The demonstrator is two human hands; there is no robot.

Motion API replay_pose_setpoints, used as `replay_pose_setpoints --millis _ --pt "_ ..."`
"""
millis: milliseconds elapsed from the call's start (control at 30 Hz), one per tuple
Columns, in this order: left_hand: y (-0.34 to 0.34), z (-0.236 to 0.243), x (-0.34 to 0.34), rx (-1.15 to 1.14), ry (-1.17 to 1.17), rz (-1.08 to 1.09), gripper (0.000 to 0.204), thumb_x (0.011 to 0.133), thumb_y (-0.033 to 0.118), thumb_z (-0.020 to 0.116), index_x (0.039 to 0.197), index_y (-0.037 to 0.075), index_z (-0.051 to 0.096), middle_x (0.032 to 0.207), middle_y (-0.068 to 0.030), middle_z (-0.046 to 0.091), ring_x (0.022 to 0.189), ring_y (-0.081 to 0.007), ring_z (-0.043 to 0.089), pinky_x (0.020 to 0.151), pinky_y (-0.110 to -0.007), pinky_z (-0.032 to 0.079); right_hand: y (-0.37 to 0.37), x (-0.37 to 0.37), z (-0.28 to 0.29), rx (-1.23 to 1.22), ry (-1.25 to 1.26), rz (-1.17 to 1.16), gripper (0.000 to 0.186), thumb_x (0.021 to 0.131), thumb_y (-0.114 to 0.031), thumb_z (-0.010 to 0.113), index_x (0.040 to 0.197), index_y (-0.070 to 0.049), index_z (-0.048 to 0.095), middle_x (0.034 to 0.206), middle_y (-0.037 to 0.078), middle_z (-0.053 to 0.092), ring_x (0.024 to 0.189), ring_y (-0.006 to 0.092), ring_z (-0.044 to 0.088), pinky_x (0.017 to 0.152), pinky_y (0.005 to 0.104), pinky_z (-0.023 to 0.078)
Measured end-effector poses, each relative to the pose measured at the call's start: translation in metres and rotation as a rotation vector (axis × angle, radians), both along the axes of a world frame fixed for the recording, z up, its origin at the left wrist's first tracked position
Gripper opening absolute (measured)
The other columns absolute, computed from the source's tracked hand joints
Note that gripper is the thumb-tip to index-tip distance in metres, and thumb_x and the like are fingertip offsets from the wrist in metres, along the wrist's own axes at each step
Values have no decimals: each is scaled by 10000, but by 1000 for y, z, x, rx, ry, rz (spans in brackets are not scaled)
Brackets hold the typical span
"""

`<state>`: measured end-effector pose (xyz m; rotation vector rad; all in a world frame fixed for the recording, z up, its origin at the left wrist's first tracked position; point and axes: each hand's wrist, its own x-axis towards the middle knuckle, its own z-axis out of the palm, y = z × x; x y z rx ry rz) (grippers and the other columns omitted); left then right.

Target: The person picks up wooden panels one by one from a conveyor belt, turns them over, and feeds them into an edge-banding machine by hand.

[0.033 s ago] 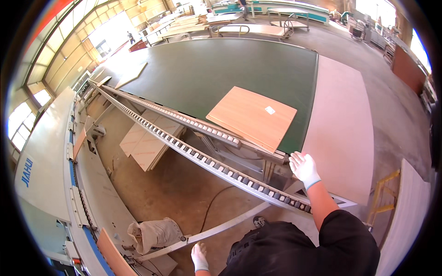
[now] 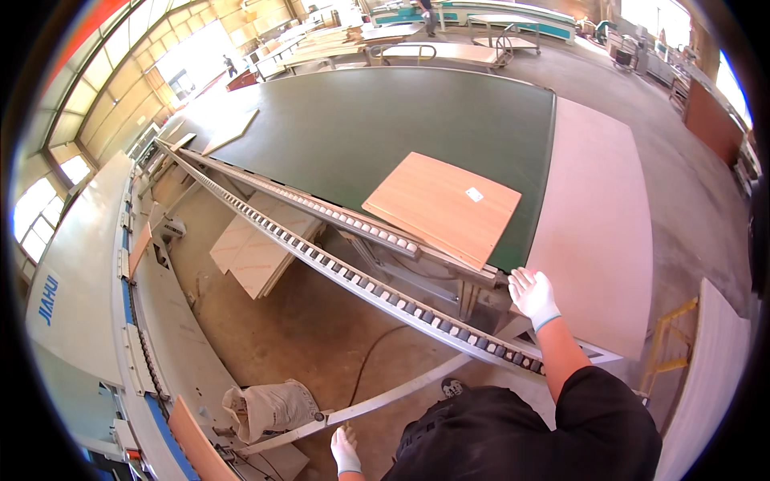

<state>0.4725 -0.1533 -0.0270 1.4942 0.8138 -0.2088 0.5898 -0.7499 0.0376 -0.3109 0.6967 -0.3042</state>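
My right hand (image 2: pixel 533 295), in a white glove, is at the near right corner of the green-topped table (image 2: pixel 353 112). Its fingers are spread, and nothing shows in them. Close to its fingertips lies a stack of flat wood-grain panels (image 2: pixel 445 210) with a small white label on top. The stack sits at the table's front edge. Low in the picture, my left hand (image 2: pixel 346 450), also gloved in white, hangs over the floor, holding nothing I can see; its fingers look loosely bent and apart.
A roller rail (image 2: pixel 337 271) slants across in front of me. At left stands a long grey machine (image 2: pixel 80 280) with a panel (image 2: pixel 199 441) at its side. A sack (image 2: pixel 273 407) and stacked boards (image 2: pixel 261 244) are on the floor side. A pale board (image 2: pixel 593 224) adjoins the table.
The view has shifted very slightly. My right hand stays by the table corner and my left hand is still low; the panels have not visibly moved on the table.
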Motion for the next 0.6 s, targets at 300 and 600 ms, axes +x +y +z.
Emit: replay_pose_setpoints --millis 300,600 --pt "38 -130 -108 152 456 -402 354 971 340 438 1163 90 600 1230 -168 606 1121 -365 571 894 -480 457 -61 10 -80 -324 381 -13 457 940 -388 446 1345 -179 459 1374 114 499 1235 273 490 972 426 430" --pt "-28 -81 -100 484 307 -836 295 950 312 475 1071 75 602 1128 -197 626 1036 -391 586 843 -482 468 -105 9 -122 -339 117 14 416 938 -305 443 1228 -27 551 1154 131 647 1028 302 635 909 450 501"
